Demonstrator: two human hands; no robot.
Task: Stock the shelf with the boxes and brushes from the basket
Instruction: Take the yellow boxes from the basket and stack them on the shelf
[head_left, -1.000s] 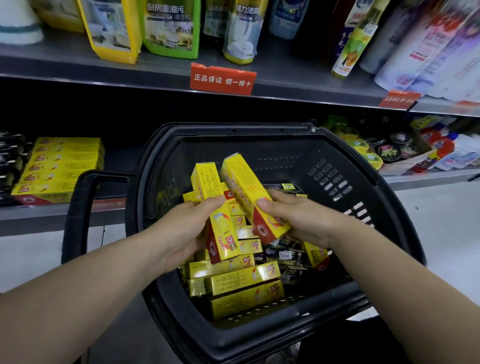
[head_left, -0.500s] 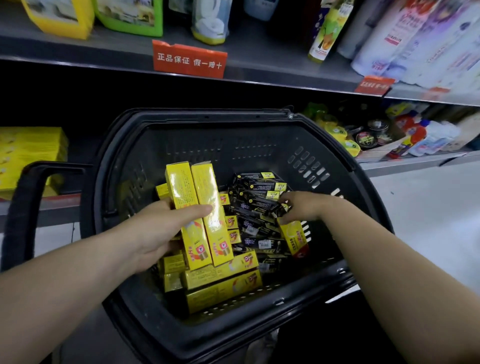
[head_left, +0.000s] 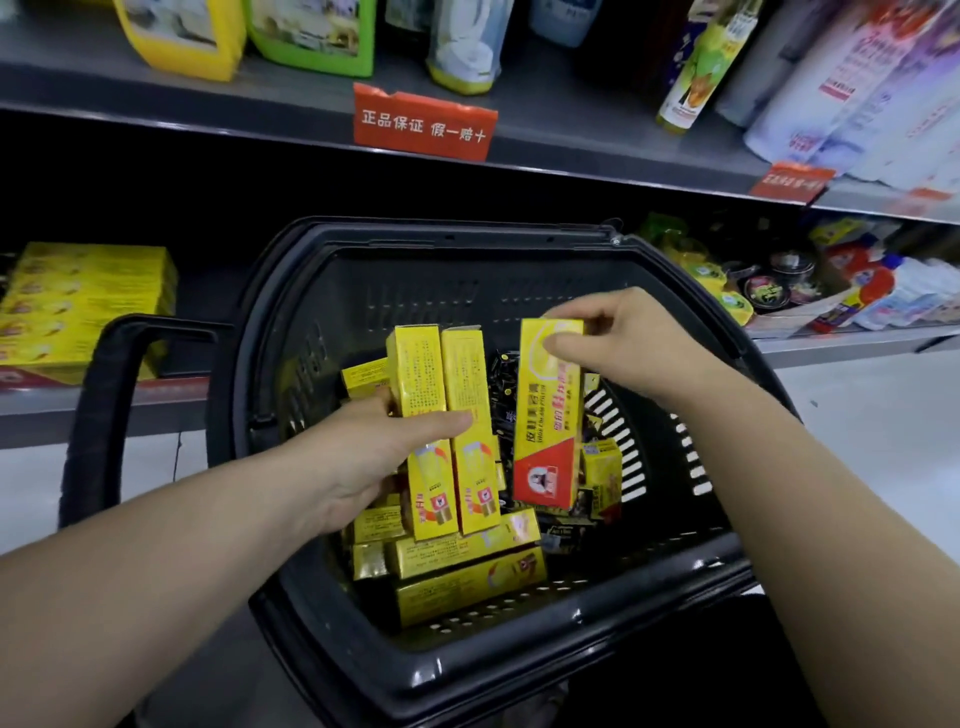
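Note:
A black plastic basket stands in front of the shelf and holds several yellow boxes and dark packaged brushes. My left hand grips two upright yellow boxes side by side over the basket. My right hand pinches the top end of a third yellow box, which hangs upright with its red end down, just right of the pair. A stack of the same yellow boxes lies on the lower shelf at the left.
The basket's black handle rises at the left. The upper shelf carries cleaner bottles and red price tags. Tins and bottles crowd the lower shelf at the right. Pale floor shows at the right.
My right hand went down among the dark packs, then lifted a third yellow box upright out of the basket. My left hand kept its two boxes and stayed put.

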